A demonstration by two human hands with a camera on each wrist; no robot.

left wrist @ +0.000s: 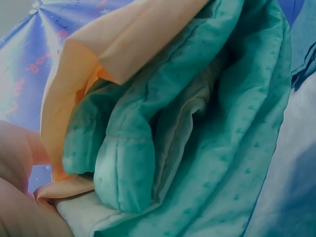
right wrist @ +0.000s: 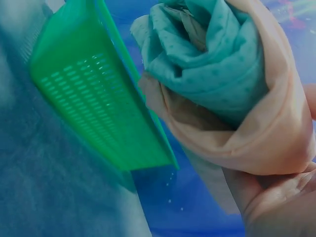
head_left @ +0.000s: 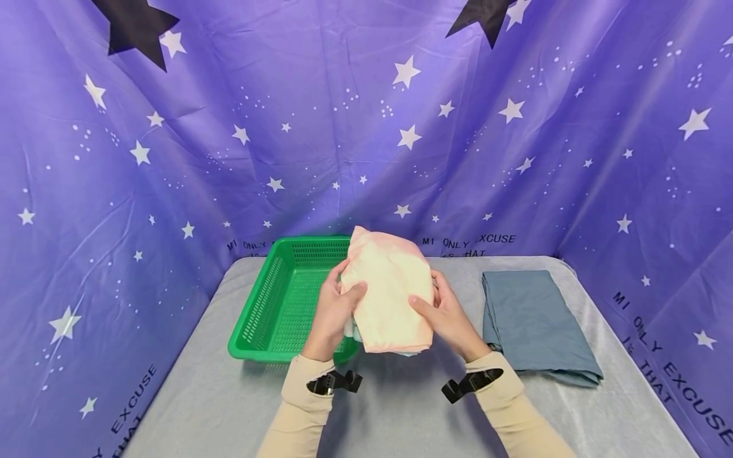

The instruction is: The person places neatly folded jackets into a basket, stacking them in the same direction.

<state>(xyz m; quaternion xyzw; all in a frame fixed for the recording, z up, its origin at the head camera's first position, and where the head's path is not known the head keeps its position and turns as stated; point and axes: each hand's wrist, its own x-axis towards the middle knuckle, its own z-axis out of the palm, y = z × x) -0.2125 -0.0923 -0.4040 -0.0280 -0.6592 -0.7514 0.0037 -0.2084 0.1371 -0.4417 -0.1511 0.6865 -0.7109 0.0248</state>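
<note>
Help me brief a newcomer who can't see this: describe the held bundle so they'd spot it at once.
Start at the grey-covered table, then the green basket on it. In the head view, overlapping the basket's right side, the left hand and right hand hold the bundle. Its pale pinkish outside wraps teal fabric, whereas the folded blue-grey cloth lies flat on the table.

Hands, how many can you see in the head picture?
2: the left hand grips the left side of the pinkish cloth bundle, and the right hand grips its right side. No other hands show.
</note>
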